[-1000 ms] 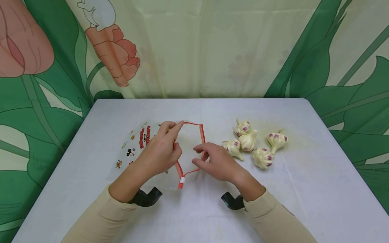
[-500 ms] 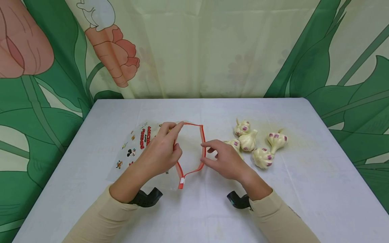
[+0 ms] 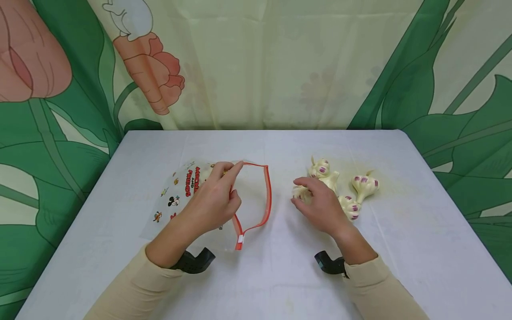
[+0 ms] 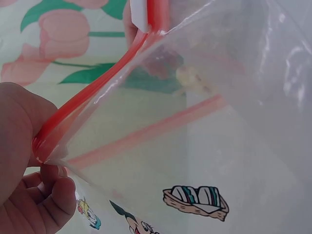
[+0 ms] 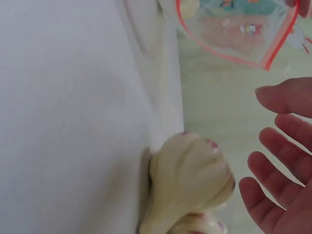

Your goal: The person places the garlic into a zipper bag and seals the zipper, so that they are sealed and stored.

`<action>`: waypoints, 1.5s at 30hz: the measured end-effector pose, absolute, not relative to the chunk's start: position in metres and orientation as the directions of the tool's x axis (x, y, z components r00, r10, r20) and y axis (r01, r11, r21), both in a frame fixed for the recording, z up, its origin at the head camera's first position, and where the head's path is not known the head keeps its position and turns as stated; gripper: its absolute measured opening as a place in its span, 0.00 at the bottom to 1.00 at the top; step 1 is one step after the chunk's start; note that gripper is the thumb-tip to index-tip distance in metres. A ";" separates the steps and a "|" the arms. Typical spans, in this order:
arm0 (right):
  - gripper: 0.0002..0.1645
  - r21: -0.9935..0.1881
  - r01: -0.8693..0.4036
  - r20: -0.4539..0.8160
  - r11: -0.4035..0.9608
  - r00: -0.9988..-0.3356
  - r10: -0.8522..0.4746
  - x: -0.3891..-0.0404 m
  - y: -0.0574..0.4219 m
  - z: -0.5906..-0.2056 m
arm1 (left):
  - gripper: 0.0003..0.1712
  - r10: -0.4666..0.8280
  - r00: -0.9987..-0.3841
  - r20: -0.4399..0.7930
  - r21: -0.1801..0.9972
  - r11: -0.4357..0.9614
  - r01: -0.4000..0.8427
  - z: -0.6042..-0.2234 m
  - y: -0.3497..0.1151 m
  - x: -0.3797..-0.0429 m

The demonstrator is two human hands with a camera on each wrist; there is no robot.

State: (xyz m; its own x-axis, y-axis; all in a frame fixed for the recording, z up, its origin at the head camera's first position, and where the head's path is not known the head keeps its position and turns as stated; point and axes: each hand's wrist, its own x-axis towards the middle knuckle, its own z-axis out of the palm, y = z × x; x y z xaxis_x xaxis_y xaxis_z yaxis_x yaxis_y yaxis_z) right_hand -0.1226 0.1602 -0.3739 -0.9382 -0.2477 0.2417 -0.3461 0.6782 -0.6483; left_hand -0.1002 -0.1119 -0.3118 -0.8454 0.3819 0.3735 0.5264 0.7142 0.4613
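Observation:
My left hand pinches the red zip edge of a clear zip bag printed with cartoon figures. The bag's mouth gapes toward the right, with a white slider at the near corner. In the left wrist view the thumb and fingers grip the red edge. My right hand hovers over the garlic bulbs, fingers spread and holding nothing. One garlic bulb lies partly hidden beneath its fingertips. In the right wrist view, a garlic bulb sits beside the fingers. A cream shape shows at the bag's mouth.
Around the right hand lie more garlic bulbs: one at the back, one behind the fingers, and two at the right. A white cloth covers the table. Behind it hangs a printed curtain.
My right hand has left the bag's red rim and moved right to the garlic bulbs. The bag's mouth stays spread. My left hand keeps its grip, almost unmoved.

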 end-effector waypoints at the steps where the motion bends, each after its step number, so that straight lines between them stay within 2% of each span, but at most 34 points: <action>1: 0.24 -0.643 -0.339 0.243 0.687 -0.941 -0.238 -0.123 0.163 -0.375 | 0.36 0.381 -0.847 0.372 0.462 0.716 0.524 -0.312 -0.112 -0.100; 7: 0.25 -0.592 -0.312 0.236 0.743 -0.949 -0.210 -0.126 0.171 -0.380 | 0.36 0.373 -0.852 0.367 0.465 0.720 0.515 -0.313 -0.112 -0.100; 15: 0.29 -0.454 -0.307 0.221 0.836 -0.948 -0.228 -0.125 0.170 -0.385 | 0.36 0.376 -0.853 0.362 0.463 0.722 0.514 -0.312 -0.111 -0.100; 18: 0.30 -0.473 -0.304 0.202 0.827 -0.951 -0.233 -0.124 0.170 -0.383 | 0.36 0.376 -0.853 0.362 0.462 0.722 0.515 -0.312 -0.111 -0.100; 26: 0.24 -0.488 -0.302 0.123 0.819 -0.953 -0.277 -0.122 0.171 -0.378 | 0.36 0.380 -0.849 0.368 0.462 0.717 0.521 -0.311 -0.111 -0.100; 32: 0.24 -0.571 -0.309 0.098 0.761 -0.945 -0.311 -0.119 0.168 -0.384 | 0.36 0.382 -0.851 0.361 0.457 0.723 0.518 -0.311 -0.111 -0.101; 40: 0.32 -0.688 -0.289 0.128 0.666 -0.951 -0.281 -0.116 0.160 -0.379 | 0.37 0.391 -0.857 0.335 0.465 0.723 0.511 -0.311 -0.112 -0.101; 45: 0.34 -0.744 -0.312 0.154 0.591 -0.941 -0.303 -0.112 0.149 -0.368 | 0.41 0.409 -0.881 0.240 0.524 0.709 0.472 -0.308 -0.115 -0.101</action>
State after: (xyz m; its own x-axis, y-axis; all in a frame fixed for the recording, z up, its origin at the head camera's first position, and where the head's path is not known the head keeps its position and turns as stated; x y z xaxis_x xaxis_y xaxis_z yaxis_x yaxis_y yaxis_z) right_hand -0.1120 0.1495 -0.3676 -0.9406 -0.3025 0.1543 -0.3122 0.5913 -0.7436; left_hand -0.1006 -0.1146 -0.3078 -0.8805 0.4086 0.2401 0.4719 0.7090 0.5241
